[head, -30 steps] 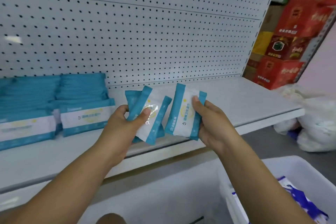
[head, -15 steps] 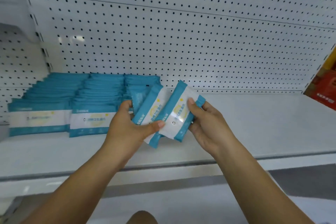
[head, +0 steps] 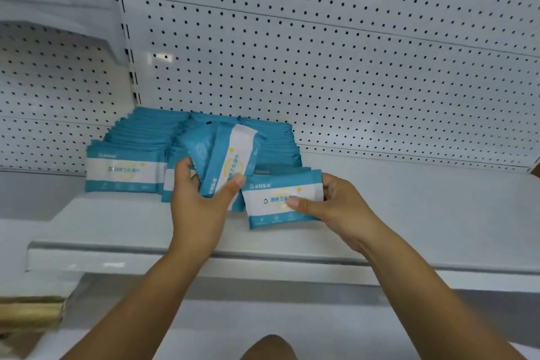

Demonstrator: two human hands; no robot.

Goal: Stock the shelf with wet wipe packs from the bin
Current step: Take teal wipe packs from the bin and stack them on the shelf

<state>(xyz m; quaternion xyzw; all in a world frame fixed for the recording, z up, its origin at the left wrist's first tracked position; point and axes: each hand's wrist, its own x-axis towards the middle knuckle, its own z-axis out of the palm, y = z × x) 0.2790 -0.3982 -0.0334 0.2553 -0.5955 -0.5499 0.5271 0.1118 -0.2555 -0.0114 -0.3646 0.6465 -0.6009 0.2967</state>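
I'm seeing the right hand [head: 342, 207] pinching one wet wipe pack [head: 280, 202] by its right end, thumb across the front, fingers curled behind. The pack's long axis is running left-right, parallel w/ the shelf [head: 409, 213] front edge, label facing me. It's sitting at the near end of the rightmost stocked row [head: 277, 146], which is lying directly beyond it, toward the pegboard back panel [head: 321, 67]. I can't tell whether its btm edge is touching the shelf yet. So I'm judging the coming move as a short push toward the far side, w/ the right hand nearer for it.

The left hand [head: 201, 207] is gripping the spare packs [head: 230, 161], at least two, thumb in front. Their long axes are tilting near upright, just left of the held pack.

The front label is reading 酒精卫生湿巾, partly under the thumb. The same text is showing on the leftmost row's front pack [head: 125, 172]. The brand line at top left is too blurred to read.
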